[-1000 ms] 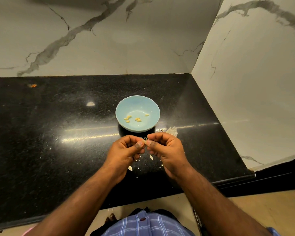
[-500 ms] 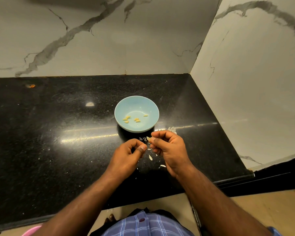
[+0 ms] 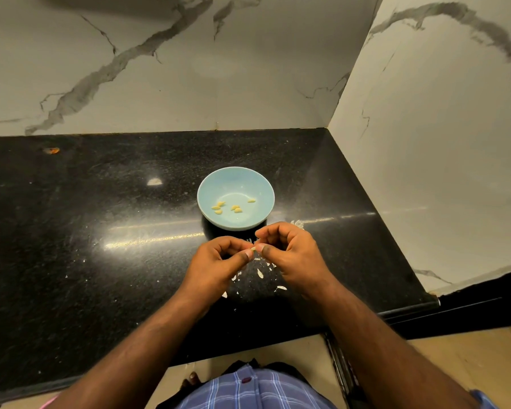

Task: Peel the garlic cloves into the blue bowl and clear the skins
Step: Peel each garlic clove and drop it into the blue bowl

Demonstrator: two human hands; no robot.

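The garlic clove (image 3: 253, 248) sits pinched between the fingers of both hands, the left hand (image 3: 219, 268) and the right hand (image 3: 289, 255) meeting tip to tip just in front of the blue bowl (image 3: 235, 184). Holding it there, low over the desk (image 3: 101, 261), probably lets the skins (image 3: 260, 273) drop straight below the fingers while the bowl stays within a short reach for the peeled piece. Each hand's thumb and forefinger are clamped on the clove, the other fingers curled. Five peeled cloves (image 3: 235, 207) lie in the bowl, beyond the fingers. The skin flakes beneath the fingers are scattered, roughly a dozen, too small to count surely.
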